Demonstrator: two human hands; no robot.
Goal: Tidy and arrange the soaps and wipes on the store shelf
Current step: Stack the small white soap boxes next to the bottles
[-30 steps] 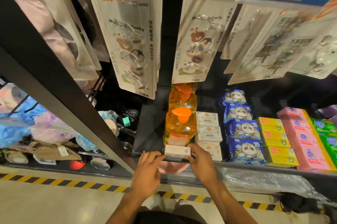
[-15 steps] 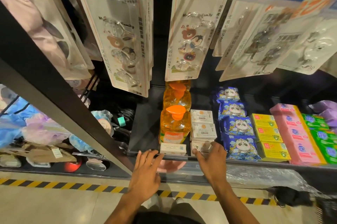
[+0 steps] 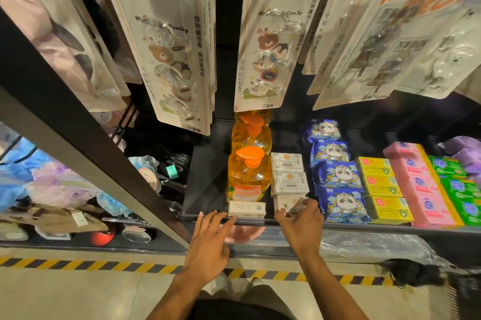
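1. The right hand (image 3: pixel 302 226) pinches a white soap box (image 3: pixel 287 205) at the front edge of the shelf (image 3: pixel 205 184). A loose pinch could drop it over that edge.
2. The left hand (image 3: pixel 208 244), fingers spread, reaches just beside a flat soap box (image 3: pixel 246 209) in front of the orange bottle (image 3: pixel 248 174). A careless nudge might push the box off.

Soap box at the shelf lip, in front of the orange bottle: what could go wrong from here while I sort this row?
1. The loose soap box lies right at the shelf edge. The left hand, fingers straight beside it, could nudge it off.
2. The right hand pinches the front soap box of the white row, tilted. A careless pull may drag the box behind it askew or bump the orange pump bottle.
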